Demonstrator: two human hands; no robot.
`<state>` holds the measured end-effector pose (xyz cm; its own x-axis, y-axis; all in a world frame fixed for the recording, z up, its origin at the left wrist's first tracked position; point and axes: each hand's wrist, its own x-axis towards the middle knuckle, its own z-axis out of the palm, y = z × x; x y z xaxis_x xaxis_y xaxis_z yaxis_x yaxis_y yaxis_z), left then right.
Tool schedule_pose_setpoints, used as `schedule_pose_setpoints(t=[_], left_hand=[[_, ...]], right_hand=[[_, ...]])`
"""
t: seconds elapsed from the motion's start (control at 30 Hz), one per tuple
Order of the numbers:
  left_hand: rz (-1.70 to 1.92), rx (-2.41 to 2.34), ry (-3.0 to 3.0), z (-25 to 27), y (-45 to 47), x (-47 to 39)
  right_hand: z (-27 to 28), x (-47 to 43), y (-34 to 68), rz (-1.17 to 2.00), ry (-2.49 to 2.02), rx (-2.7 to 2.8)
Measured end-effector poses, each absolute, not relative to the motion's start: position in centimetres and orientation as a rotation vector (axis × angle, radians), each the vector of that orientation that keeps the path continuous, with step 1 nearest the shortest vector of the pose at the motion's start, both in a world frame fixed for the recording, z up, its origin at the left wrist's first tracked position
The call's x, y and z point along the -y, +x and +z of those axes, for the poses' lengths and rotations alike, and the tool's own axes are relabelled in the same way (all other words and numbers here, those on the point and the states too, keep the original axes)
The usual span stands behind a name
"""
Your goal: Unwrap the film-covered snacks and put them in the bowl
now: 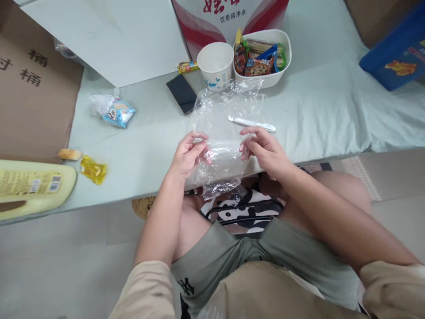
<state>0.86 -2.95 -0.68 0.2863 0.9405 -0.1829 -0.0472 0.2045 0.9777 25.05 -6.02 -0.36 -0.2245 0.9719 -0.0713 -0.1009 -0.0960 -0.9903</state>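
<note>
A thin, clear plastic bag point(222, 153) is spread between my hands at the table's front edge, its lower end hanging over the edge. My left hand point(188, 153) pinches the bag's left side between thumb and fingers. On the right side, my right hand point(264, 148) grips the film, with the index finger stretched out. Just beyond that finger lies a slim white-handled cutter point(253, 123). The bag's far part reaches a paper cup point(215, 62) and a white bin point(265, 82) of wrapped snacks.
A phone point(182, 94) and a yellow-wrapped snack point(187, 67) lie left of the cup. Further left are a blue snack packet point(117, 113), a bread piece point(69, 154), a yellow wrapper point(93, 169) and a pale yellow jug point(36, 188). Boxes line the back.
</note>
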Motion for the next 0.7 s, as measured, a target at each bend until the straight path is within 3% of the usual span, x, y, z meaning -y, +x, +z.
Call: schedule_pose_setpoints(t=[0.23, 0.4, 0.6, 0.7], left_hand=[[1.031, -1.077, 1.133, -0.8, 1.2, 2.5], [1.071, -1.175, 1.164, -1.5, 1.0, 2.0], [1.065, -1.164, 1.161, -1.8, 1.0, 2.0], [1.107, -1.151, 1.151, -2.1, 1.1, 1.9]], right_hand=[[-0.5, 6.0, 25.0, 1.634, -1.169, 1.176], [-0.6, 5.3, 25.3, 1.474, -1.381, 1.060], [-0.2, 5.5, 25.6, 1.065, -1.489, 1.164], [0.3, 6.1, 25.6, 1.126, -1.528, 1.301]])
